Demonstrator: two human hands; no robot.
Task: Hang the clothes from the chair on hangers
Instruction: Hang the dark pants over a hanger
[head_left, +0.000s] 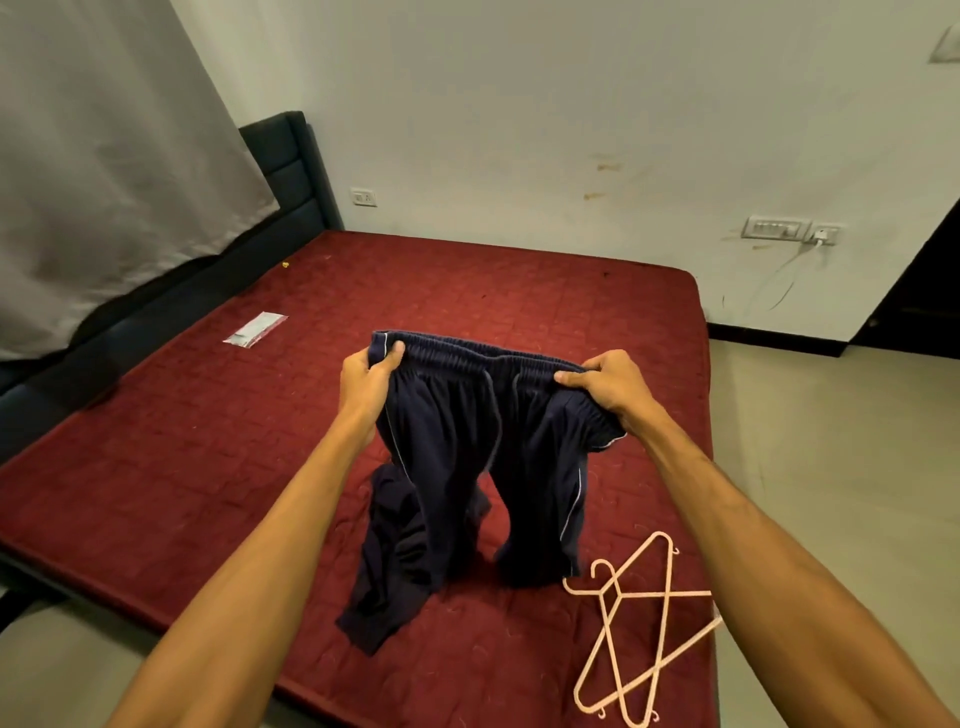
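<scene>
Dark navy track pants (457, 457) with thin white side piping hang in front of me above the red mattress (218, 447). My left hand (366, 382) grips the left end of the elastic waistband, and my right hand (610, 387) grips the right end, stretching it between them. The leg ends rest crumpled on the mattress. Two pale pink plastic hangers (636, 631) lie crossed on the mattress near its front right corner, just right of the pants' legs. No chair is in view.
A small clear plastic packet (255, 328) lies on the mattress at the far left. A dark headboard (291, 171) and a grey curtain (104, 156) stand on the left. The white wall carries sockets with a plugged charger (821, 236). Tiled floor lies to the right.
</scene>
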